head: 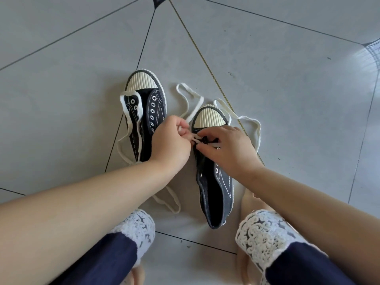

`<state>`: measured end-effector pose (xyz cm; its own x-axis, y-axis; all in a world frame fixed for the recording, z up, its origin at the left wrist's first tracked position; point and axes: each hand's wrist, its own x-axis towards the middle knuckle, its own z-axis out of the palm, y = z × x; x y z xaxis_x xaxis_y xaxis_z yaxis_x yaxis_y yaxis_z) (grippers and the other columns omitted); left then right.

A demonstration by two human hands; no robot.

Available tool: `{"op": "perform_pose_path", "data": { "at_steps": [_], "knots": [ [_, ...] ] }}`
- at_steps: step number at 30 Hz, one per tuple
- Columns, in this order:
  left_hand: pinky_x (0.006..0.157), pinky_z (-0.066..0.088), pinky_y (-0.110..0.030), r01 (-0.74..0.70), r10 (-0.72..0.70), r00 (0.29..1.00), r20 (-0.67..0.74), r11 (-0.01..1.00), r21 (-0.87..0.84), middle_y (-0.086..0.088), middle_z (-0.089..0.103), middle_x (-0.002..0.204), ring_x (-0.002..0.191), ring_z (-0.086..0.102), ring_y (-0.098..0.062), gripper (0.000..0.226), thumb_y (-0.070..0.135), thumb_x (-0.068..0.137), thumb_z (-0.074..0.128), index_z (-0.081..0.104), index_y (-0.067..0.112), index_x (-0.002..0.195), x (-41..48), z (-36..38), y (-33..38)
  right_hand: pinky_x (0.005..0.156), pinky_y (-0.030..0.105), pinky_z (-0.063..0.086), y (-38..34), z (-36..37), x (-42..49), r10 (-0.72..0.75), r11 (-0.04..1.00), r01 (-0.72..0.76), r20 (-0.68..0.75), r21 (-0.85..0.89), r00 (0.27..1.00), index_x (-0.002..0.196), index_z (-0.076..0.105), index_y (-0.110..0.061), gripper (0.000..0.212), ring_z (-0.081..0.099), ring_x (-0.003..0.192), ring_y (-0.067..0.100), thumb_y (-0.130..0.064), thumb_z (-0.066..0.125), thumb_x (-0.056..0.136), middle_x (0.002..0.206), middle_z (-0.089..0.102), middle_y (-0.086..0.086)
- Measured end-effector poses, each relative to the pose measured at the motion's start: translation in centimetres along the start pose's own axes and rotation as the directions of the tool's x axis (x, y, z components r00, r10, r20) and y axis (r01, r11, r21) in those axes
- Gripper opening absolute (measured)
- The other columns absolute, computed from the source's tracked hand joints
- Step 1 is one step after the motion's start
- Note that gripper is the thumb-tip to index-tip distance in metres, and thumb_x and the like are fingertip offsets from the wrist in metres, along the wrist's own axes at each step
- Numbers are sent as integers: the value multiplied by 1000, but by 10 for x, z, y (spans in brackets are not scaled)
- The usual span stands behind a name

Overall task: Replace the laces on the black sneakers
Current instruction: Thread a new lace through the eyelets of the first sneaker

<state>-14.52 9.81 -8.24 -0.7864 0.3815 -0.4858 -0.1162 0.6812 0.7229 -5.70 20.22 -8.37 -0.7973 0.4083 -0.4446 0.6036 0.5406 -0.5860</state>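
The fingers of the left hand (170,138) are pinching the white lace (195,108) at the lowest eyelets; the right hand (228,147) is gripping the sneaker (218,186) directly beneath its fingers; threading is seemingly just starting; the next move is likely calling for an even pull-through.

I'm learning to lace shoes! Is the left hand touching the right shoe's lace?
Touching. The head view shows the left hand pinching the lace by the right shoe.

Arms extended, left hand (171,141) pinches lace (195,109), right hand (229,150) grips sneaker (214,182).
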Motion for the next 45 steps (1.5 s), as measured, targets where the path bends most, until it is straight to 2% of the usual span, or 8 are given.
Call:
{"op": "perform_pose_path", "data": {
  "at_steps": [8, 11, 13, 17, 23, 34, 41, 45],
  "knots": [
    [57, 50, -16, 48, -4, 993, 121, 932, -359, -1, 56, 70, 56, 60, -2, 31, -13, 86, 47, 50, 17, 80, -1, -57, 13, 94, 34, 36, 8, -4, -6, -55, 999, 55, -78, 0, 995, 105, 65, -36, 26, 46, 97, 14, -28, 62, 81, 85, 52, -24],
    [61, 51, -25, -91, -14, 905, 426, 970, 225, 5, 61, 72, 66, 63, -11, 20, 3, 83, 59, 57, 21, 91, 0, -70, 15, 95, 35, 35, 9, -2, -4, -56, 998, 56, -73, -5, 996, 105, 65, -34, 25, 43, 96, 11, -26, 62, 82, 88, 54, -22],
    [69, 44, -24, -339, 6, 859, 512, 756, 561, 14, 54, 86, 78, 55, -7, 28, 30, 79, 67, 59, 29, 106, 1, -69, 16, 95, 38, 37, 10, 0, -4, -52, 999, 52, -81, 4, 995, 104, 65, -33, 24, 43, 96, 12, -24, 62, 82, 88, 55, -20],
    [74, 36, -30, -603, 417, 797, 437, 512, 611, 6, 49, 96, 92, 43, -15, 41, 49, 75, 64, 63, 26, 110, -1, -40, 20, 93, 38, 39, 11, 2, -5, -23, 998, 29, -105, 56, 994, 106, 63, -29, 27, 45, 99, 13, -22, 64, 80, 87, 56, -20],
    [67, 30, -30, -631, 379, 771, 512, 339, 698, 3, 47, 75, 85, 47, -22, 8, 21, 87, 55, 51, 17, 82, 13, -6, 9, 93, 38, 41, 11, 5, -5, 15, 995, -3, -116, 102, 993, 109, 60, -26, 33, 49, 101, 16, -18, 65, 77, 87, 57, -18],
    [58, 34, -6, -454, 409, 890, 200, 830, 324, 13, 58, 58, 64, 53, 0, 8, 28, 72, 67, 65, 25, 65, 7, -103, 10, 85, 26, 28, 16, 5, -5, -64, 998, 64, -122, -8, 990, 103, 62, -30, 25, 37, 92, 8, -22, 62, 79, 80, 49, -25],
    [84, 22, -33, -650, 359, 748, 558, 233, 723, 0, 58, 104, 100, 47, -23, 74, 72, 59, 46, 62, 13, 102, 1, -53, 9, 93, 36, 40, 13, 6, -5, -42, 999, 46, -140, 27, 989, 110, 58, -24, 33, 47, 101, 16, -21, 64, 77, 91, 52, -21],
    [76, 21, -32, -732, 479, 636, 605, 124, 670, 0, 54, 74, 85, 46, -24, 29, 39, 77, 63, 62, 10, 80, 11, -17, 21, 94, 35, 40, 12, 7, -5, -10, 999, 16, -142, 44, 990, 111, 56, -22, 38, 49, 101, 16, -20, 66, 75, 92, 52, -19]
  ]
}}
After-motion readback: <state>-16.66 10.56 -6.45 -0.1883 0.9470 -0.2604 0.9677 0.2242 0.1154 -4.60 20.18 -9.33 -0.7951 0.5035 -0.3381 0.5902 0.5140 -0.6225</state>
